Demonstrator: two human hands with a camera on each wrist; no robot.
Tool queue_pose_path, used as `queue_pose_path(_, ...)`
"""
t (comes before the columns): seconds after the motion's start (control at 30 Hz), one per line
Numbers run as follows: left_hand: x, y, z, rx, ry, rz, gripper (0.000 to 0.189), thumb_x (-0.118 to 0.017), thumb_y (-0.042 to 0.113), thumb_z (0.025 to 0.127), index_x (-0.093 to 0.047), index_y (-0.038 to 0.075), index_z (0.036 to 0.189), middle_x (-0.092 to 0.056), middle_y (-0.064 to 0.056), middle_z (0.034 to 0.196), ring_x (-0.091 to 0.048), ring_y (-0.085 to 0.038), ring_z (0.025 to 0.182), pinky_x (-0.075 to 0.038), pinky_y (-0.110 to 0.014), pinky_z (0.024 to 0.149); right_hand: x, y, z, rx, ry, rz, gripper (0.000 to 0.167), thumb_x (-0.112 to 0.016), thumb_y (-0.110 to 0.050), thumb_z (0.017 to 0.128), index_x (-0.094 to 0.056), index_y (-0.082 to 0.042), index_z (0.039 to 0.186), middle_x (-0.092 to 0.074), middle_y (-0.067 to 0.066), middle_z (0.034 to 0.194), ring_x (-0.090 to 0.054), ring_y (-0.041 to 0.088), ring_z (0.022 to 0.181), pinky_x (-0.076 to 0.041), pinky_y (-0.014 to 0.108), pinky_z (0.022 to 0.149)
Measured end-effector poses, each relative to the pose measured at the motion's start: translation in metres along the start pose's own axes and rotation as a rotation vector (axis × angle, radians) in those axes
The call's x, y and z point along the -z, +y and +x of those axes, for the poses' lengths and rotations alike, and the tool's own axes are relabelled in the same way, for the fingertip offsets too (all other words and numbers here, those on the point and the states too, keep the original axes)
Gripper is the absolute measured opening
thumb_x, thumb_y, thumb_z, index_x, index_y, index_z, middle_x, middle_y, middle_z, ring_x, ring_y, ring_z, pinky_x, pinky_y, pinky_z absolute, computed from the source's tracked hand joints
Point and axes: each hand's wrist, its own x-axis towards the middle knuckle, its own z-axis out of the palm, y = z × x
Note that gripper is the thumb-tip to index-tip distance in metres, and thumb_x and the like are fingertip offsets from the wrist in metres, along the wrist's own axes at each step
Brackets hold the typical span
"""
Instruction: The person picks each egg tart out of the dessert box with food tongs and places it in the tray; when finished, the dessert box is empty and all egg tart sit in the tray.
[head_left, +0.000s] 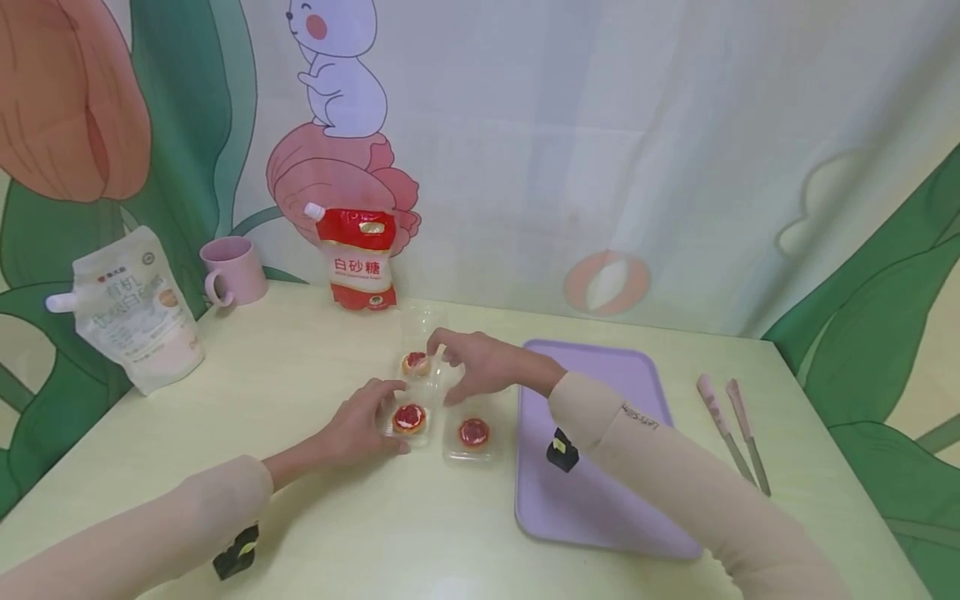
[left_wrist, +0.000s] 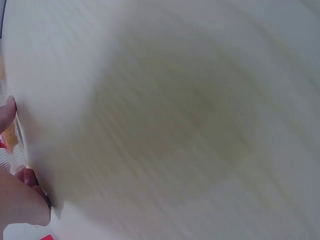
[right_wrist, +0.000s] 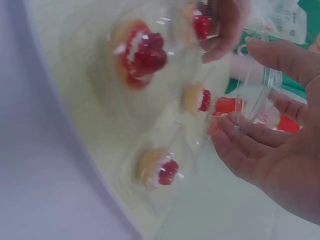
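My left hand [head_left: 360,425] holds a clear plastic box [head_left: 422,435] at its left side, thumb at the front corner and fingers at the back. Inside it lies a small tart [head_left: 409,418] with red topping. Between the thumb and fingers of my right hand [right_wrist: 280,120] is a clear plastic lid [right_wrist: 255,92], raised above the boxes. Just right of the held box stands another clear box [head_left: 468,456] with a tart [head_left: 474,432]. A further tart [head_left: 416,362] sits behind, and one more tart [right_wrist: 160,167] shows in the right wrist view, hidden by my right hand in the head view.
A lilac tray [head_left: 540,508] lies under my right forearm. Two knives with pink handles [head_left: 720,408] lie farther right. Along the back stand a red and white sugar pouch [head_left: 358,262], a pink mug [head_left: 238,271] and a white pouch [head_left: 138,312].
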Motion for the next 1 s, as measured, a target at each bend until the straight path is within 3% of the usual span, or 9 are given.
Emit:
queue_pose_path(0.3,0.001,-0.001,0.002,0.005,-0.011,0.016,0.08,-0.091,0.023,0.072,-0.051,0.009,0.14,-0.055,-0.007,0.11,-0.051,-0.022,0.099,-0.048,-0.034,0.084,0.016,-0.003,-0.005,-0.013,0.061,0.131,0.065,-0.081,-0.021,0.084,-0.042,-0.021,0.135,-0.057,0.015,0.142,-0.056,0.03,0.132,-0.05,0.045,0.104)
queue_pose_path(0.57,0.004,-0.001,-0.002,0.02,-0.052,-0.022,0.087,-0.09,0.02,0.073,-0.045,0.011,0.146,-0.053,-0.009,0.116,-0.051,-0.023,0.104,-0.049,-0.034,0.086,0.024,0.005,-0.003,-0.033,0.096,0.335,0.066,-0.08,-0.027,0.084,-0.043,-0.02,0.138,-0.058,0.014,0.14,-0.057,0.029,0.13,-0.053,0.043,0.101)
queue_pose_path(0.7,0.011,-0.003,-0.004,0.023,-0.106,-0.054,0.093,-0.091,0.022,0.072,-0.039,0.013,0.149,-0.049,-0.013,0.124,-0.051,-0.027,0.11,-0.051,-0.039,0.089,0.026,0.013,-0.003,-0.03,0.1,0.445,0.061,-0.077,-0.031,0.087,-0.045,-0.022,0.138,-0.06,0.013,0.137,-0.061,0.027,0.125,-0.05,0.047,0.104)
queue_pose_path(0.83,0.029,-0.008,-0.007,0.033,-0.166,-0.07,0.09,-0.089,0.025,0.075,-0.039,0.014,0.149,-0.044,-0.018,0.132,-0.05,-0.034,0.119,-0.051,-0.047,0.094,0.029,0.018,-0.002,-0.017,0.066,0.599,0.055,-0.071,-0.031,0.092,-0.045,-0.02,0.139,-0.063,0.012,0.131,-0.064,0.029,0.12,-0.048,0.049,0.106)
queue_pose_path(0.9,0.042,-0.007,-0.008,0.01,-0.137,-0.073,0.084,-0.085,0.024,0.08,-0.039,0.013,0.149,-0.042,-0.022,0.135,-0.048,-0.039,0.122,-0.051,-0.051,0.094,0.03,0.019,-0.001,-0.003,0.041,0.708,0.05,-0.065,-0.027,0.096,-0.043,-0.016,0.14,-0.064,0.015,0.13,-0.065,0.032,0.12,-0.048,0.047,0.106)
queue_pose_path(1.0,0.062,0.003,-0.006,-0.055,0.021,-0.038,0.076,-0.077,0.02,0.088,-0.036,0.012,0.151,-0.043,-0.023,0.137,-0.049,-0.041,0.124,-0.053,-0.053,0.093,0.03,0.018,0.002,0.025,-0.007,0.896,0.046,-0.054,-0.028,0.102,-0.042,-0.01,0.142,-0.064,0.022,0.13,-0.063,0.037,0.124,-0.049,0.046,0.105)
